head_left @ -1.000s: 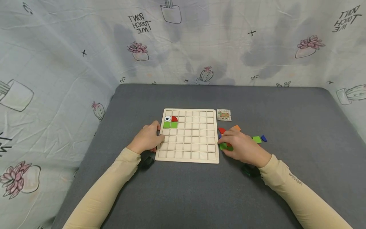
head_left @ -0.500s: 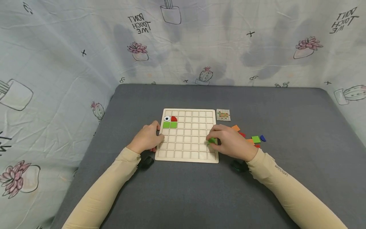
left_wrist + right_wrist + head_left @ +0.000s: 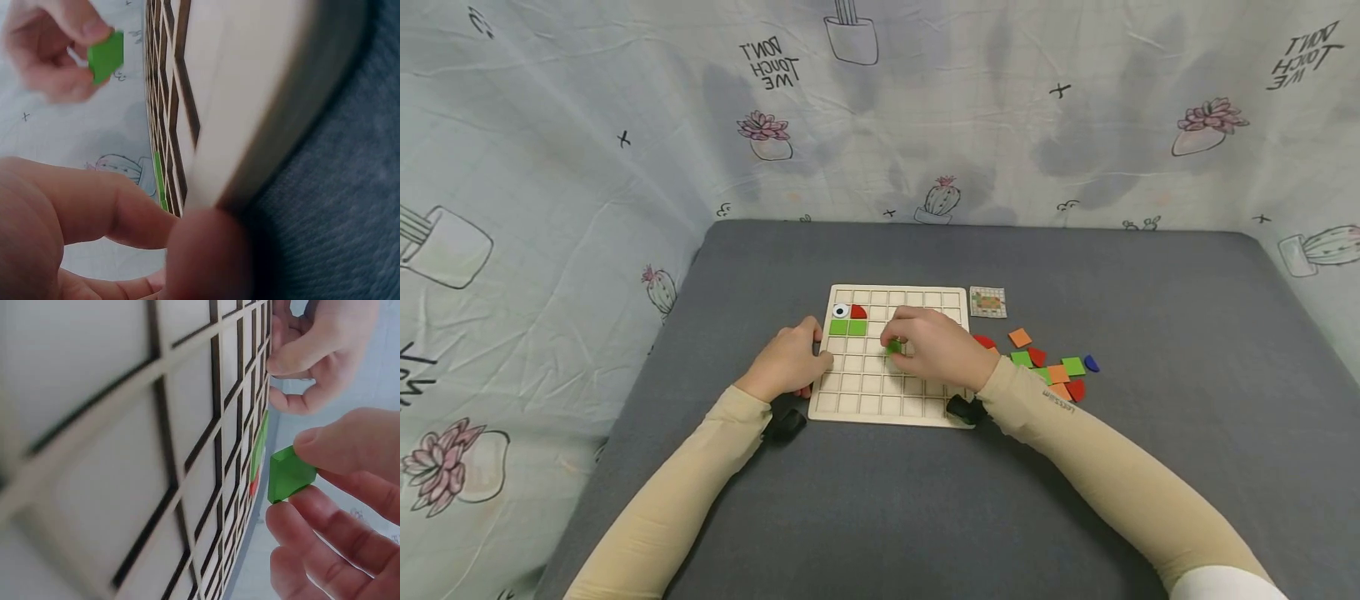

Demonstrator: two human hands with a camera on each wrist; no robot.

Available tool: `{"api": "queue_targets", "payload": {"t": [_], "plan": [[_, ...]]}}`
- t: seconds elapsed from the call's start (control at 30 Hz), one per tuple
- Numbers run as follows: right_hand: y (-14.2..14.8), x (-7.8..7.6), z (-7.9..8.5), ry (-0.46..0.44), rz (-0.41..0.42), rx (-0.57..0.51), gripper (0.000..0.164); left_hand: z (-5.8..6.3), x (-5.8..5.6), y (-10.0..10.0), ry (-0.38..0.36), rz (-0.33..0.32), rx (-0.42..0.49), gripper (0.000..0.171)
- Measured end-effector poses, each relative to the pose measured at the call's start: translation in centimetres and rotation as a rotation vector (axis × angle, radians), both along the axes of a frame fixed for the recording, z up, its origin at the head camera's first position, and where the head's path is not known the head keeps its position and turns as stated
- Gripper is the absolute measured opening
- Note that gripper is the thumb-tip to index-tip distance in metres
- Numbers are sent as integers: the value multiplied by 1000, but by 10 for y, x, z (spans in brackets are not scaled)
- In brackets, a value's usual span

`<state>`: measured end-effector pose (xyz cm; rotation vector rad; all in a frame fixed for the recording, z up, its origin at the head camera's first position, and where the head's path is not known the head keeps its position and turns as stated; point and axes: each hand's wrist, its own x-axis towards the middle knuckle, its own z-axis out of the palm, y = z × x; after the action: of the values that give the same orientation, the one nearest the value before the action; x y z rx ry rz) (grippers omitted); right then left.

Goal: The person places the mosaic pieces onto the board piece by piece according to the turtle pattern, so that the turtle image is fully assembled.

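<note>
A wooden grid board [image 3: 865,407] lies flat on the table. At its left edge my left hand [image 3: 785,358] holds it, thumb and fingers at the rim in the left wrist view. Over the middle of the board, my right hand [image 3: 946,346] pinches a green tile [image 3: 291,475] between thumb and fingertips. The right wrist view shows this tile raised off the cells. In the board's upper left cells sit a white eye tile [image 3: 840,311], a red quarter-round tile [image 3: 858,312] and two green square tiles [image 3: 847,327].
Several loose orange, green, red and blue tiles [image 3: 1073,366] lie right of the board, some near the right forearm. A small pattern card [image 3: 987,302] lies at the board's upper right corner. Printed fabric [image 3: 880,125] hangs behind the grey table [image 3: 880,508].
My right hand has picked a green tile from the loose pieces and carried it left to above the board's middle. The left hand has stayed at the board's edge.
</note>
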<state>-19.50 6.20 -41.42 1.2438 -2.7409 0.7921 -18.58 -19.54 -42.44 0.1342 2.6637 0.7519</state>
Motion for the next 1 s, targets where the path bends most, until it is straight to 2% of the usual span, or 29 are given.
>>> {"api": "queue_targets", "payload": {"t": [0.43, 0.8, 1.0], "plan": [[-43, -22, -7, -8, 43, 45, 10, 0, 1, -1, 3, -11, -13, 30], [-57, -25, -5, -44, 42, 80, 8, 0, 1, -1, 16, -19, -14, 29], [-57, -25, -6, -22, 66, 82, 10, 0, 1, -1, 20, -17, -12, 29]]}}
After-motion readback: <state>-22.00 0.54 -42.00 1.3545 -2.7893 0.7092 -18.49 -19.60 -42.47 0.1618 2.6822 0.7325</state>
